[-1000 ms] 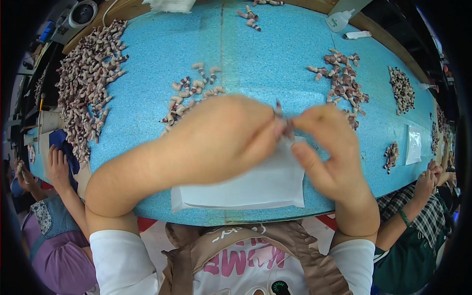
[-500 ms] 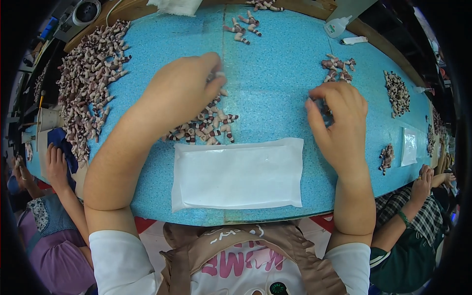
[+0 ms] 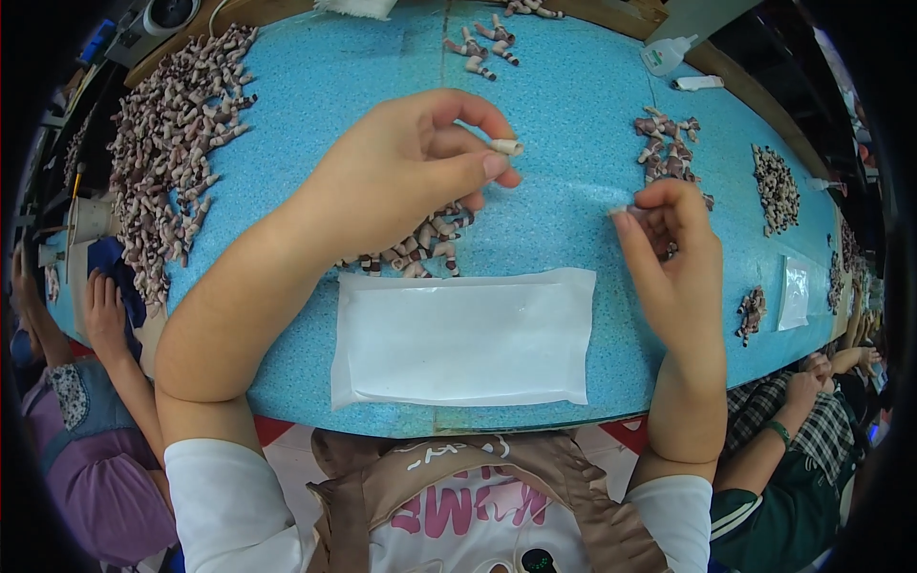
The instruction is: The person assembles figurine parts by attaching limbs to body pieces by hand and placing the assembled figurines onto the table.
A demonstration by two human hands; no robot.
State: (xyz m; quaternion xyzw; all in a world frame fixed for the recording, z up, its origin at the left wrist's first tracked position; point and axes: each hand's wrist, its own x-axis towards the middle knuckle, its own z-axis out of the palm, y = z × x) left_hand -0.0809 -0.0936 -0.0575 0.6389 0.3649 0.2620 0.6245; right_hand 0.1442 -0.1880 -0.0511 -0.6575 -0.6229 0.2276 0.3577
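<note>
Shifted rightward since the earlier frame, the left hand point(image 3: 430, 162) pinches a pale piece point(image 3: 508, 147) above mid-worktop point(image 3: 564, 234); a light hold, end exposed, should serve best. Right hand point(image 3: 673, 258), toward the right edge: grip cannot be told.

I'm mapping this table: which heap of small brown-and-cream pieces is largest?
The long brown-and-cream heap left on the blue tabletop; others cover far less surface.
</note>
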